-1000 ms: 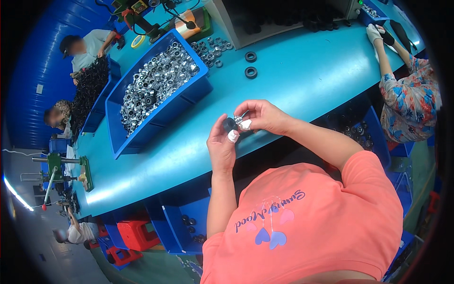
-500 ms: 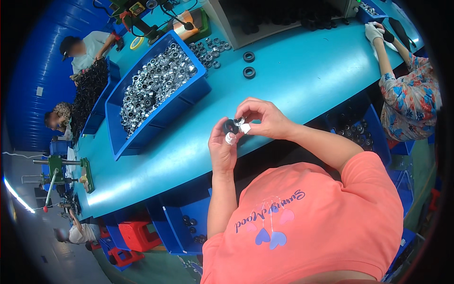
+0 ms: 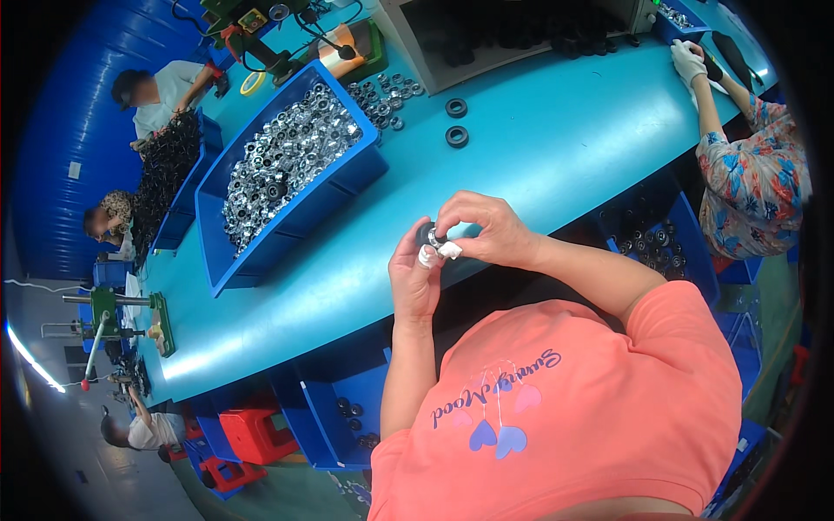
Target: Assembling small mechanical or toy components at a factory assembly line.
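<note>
Over the table's near edge my two hands meet, white wraps on both thumbs. My left hand (image 3: 412, 276) is closed around a black rubber-like ring (image 3: 423, 234). My right hand (image 3: 492, 229) pinches a small shiny metal ring (image 3: 433, 236) against that ring's open face; fingertips partly cover it, so how deep it sits cannot be told. Two similar black rings, a farther one (image 3: 456, 108) and a nearer one (image 3: 457, 136), lie on the turquoise table beyond my hands. A large blue bin (image 3: 347, 181) to the left is heaped with shiny metal rings (image 3: 291, 156).
Loose metal rings (image 3: 387, 100) lie behind the bin. A grey-framed box (image 3: 434, 78) with black parts stands at the back. Green presses, one nearer (image 3: 159, 326), are at the left. A co-worker's gloved hand (image 3: 688, 61) is far right. Blue bins (image 3: 343, 391) sit below the table.
The metal ring in my right hand has come down and left against the black ring. My hands have drawn closer together, and the right fingers now bend over the pieces.
</note>
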Demonstrator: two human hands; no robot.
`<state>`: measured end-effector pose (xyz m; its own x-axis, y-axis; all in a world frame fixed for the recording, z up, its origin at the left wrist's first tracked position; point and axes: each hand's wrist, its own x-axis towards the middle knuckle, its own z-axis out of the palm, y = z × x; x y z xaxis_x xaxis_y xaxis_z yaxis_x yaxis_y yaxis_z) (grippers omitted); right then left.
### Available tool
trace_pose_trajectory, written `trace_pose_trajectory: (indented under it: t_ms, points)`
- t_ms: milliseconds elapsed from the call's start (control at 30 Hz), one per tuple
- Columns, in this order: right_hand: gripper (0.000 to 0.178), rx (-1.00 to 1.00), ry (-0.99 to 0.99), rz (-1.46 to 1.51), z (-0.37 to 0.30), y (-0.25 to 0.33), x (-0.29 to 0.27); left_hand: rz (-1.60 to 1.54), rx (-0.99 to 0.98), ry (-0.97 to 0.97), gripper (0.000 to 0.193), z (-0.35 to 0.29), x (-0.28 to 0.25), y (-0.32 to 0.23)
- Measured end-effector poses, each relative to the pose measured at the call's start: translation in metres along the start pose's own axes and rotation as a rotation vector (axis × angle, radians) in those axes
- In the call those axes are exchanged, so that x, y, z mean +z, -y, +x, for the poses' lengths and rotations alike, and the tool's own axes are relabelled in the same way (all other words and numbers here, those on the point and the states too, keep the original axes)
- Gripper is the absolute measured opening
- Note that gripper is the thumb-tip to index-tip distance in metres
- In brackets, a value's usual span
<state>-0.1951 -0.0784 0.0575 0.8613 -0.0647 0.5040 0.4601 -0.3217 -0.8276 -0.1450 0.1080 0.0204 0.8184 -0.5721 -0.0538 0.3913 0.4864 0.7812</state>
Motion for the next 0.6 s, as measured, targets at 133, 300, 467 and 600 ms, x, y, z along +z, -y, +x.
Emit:
trace_pose_trajectory:
  t_ms: [133,300,467,600]
  points:
    - [0.019,0.042,-0.018,-0.004,0.0,0.004,0.001,0.008,0.005,-0.013,0.064,0.001,0.001,0.001]
    - [0.019,0.017,-0.039,-0.102,-0.004,0.001,0.005,0.125,-0.004,-0.017,0.064,-0.001,0.005,-0.004]
    - [0.028,-0.161,-0.085,-0.285,-0.008,-0.002,0.013,0.208,0.056,-0.056,0.05,-0.002,0.006,0.008]
    - [0.041,0.298,0.006,0.364,-0.007,0.0,0.004,0.042,0.07,-0.131,0.04,-0.002,0.007,0.009]
